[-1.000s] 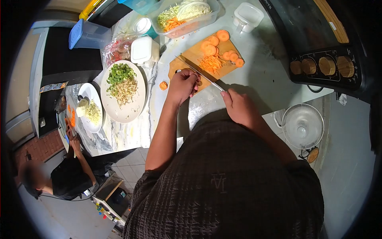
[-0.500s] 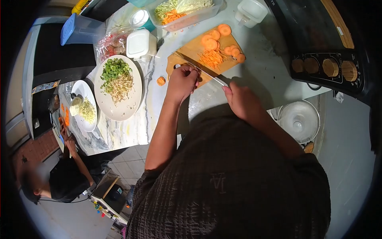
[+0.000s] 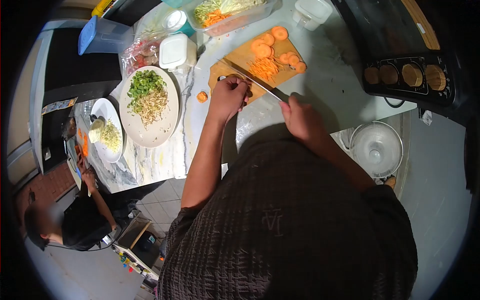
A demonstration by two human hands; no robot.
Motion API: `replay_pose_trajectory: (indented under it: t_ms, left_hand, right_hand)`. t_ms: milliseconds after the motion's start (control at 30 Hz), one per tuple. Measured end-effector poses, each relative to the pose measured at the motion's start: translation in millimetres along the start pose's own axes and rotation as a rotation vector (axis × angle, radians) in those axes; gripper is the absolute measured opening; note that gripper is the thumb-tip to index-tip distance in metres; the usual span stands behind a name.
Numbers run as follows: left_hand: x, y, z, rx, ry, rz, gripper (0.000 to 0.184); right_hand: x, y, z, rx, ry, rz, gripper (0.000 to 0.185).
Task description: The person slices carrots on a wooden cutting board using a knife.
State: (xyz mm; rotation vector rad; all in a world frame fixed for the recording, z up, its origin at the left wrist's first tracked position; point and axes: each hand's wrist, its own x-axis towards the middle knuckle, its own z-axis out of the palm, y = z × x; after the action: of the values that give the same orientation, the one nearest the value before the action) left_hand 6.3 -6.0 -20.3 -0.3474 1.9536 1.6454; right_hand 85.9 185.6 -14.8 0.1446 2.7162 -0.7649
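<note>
My right hand (image 3: 302, 117) grips the handle of a kitchen knife (image 3: 261, 84), whose blade lies slantwise over a wooden cutting board (image 3: 220, 68). Curled at the board's near left part is my left hand (image 3: 229, 99), close beside the blade. Whatever its fingers hold is hidden beneath them. Beyond the blade lies a pile of thin carrot strips (image 3: 265, 68). Round carrot slices (image 3: 262, 49) rest at the board's far side, and more carrot slices (image 3: 293, 61) at its right. A carrot end piece (image 3: 202, 97) sits on the counter left of my hand.
Left stands a large plate (image 3: 145, 135) of chopped greens and sprouts, with a smaller white plate (image 3: 115, 155) beside it. A vegetable container (image 3: 235, 27) and white-lidded tub (image 3: 172, 52) are behind. Right are an oven (image 3: 405, 75) and fan (image 3: 375, 150). Another person (image 3: 85, 220) works at lower left.
The knife handle and my right hand have shifted very slightly, with the blade still across the board. My left hand stays curled in the same place. The view has tilted a little.
</note>
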Motion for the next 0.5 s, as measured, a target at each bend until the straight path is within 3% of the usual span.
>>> replay_pose_trajectory:
  t_ms: [500]
  left_hand:
    - [-3.1,7.6,-5.6,-0.018,-0.069,-0.063,0.025]
  right_hand:
    - [-3.4,-6.4,-10.8,0.119,-0.031,0.058,0.037]
